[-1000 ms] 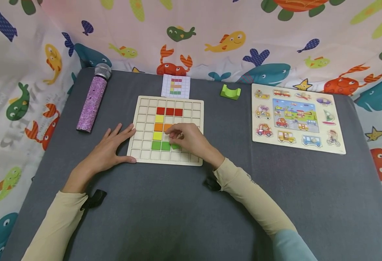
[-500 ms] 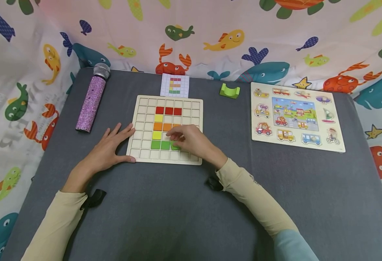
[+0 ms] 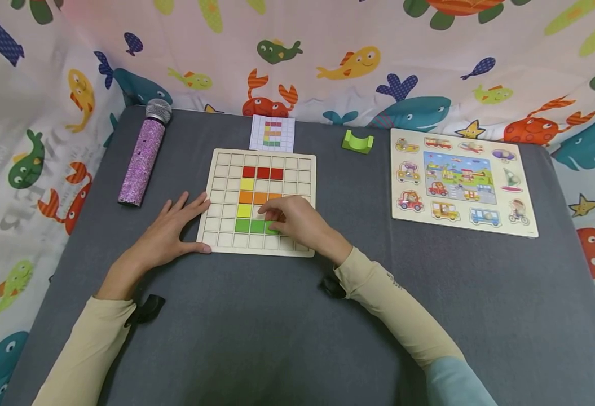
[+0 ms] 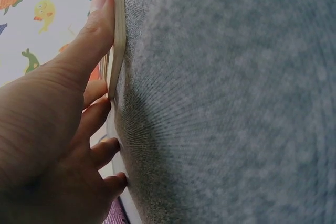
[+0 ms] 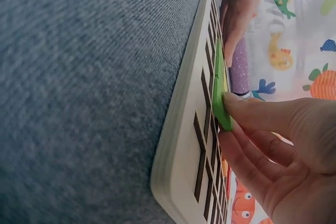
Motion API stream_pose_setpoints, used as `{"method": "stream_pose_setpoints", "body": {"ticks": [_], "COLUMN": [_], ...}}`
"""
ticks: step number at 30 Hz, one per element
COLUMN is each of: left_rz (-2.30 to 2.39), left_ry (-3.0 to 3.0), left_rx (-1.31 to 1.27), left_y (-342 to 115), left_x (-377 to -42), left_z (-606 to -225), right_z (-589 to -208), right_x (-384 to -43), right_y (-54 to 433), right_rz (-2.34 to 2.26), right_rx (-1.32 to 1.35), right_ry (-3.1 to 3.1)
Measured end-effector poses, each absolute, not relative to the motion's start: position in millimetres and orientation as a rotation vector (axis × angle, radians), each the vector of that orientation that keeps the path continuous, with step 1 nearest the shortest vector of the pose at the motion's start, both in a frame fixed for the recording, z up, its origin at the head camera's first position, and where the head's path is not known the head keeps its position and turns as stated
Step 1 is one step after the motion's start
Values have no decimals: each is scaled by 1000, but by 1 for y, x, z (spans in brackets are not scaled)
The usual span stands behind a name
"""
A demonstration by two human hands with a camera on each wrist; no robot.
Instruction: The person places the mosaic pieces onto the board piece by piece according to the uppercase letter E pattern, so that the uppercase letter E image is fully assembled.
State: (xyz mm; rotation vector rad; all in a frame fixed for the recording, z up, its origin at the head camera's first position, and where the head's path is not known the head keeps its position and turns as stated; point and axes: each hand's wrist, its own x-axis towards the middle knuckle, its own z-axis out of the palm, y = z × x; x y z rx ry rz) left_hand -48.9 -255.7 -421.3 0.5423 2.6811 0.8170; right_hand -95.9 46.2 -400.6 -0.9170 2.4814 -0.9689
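A wooden grid board [image 3: 221, 239] lies flat on the table. Red [image 3: 263, 173], yellow [image 3: 243, 211], orange [image 3: 246, 197] and green square tiles [image 3: 242, 225] sit in its cells. My right hand [image 3: 302, 223] pinches another green tile [image 5: 222, 111] between thumb and fingers, at the right end of the green row. The right wrist view shows that tile tilted, its near edge raised above the board. My left hand [image 3: 172, 231] has its fingers spread. Its thumb [image 4: 100, 24] and index finger touch the board's left edge.
A printed pattern card [image 3: 287, 135] lies against the board's far edge. A pink glittery microphone [image 3: 144, 155] lies at the back left. A green curved block [image 3: 358, 142] and a wooden vehicle puzzle [image 3: 505, 220] lie to the right. A patterned curtain [image 3: 327, 34] hangs behind.
My right hand has shifted only slightly and keeps its pinch on the green tile, close over the same cell. The left hand stays in place at the board's edge.
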Motion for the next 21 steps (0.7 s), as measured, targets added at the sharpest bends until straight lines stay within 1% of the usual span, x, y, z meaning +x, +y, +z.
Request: {"method": "stream_pose_setpoints", "body": {"ticks": [14,21], "left_rz": [814,674], "left_ry": [2690,2661], "left_rx": [553,506], "left_y": [-255,-245], "left_x": [-47,-45], "left_z": [-421,-407], "right_z": [-405,-402], "right_x": [-94,-87], "right_y": [46,48], "right_rz": [-972,-937], "right_rx": [-906,-882], "right_ry": [2465,2470]}}
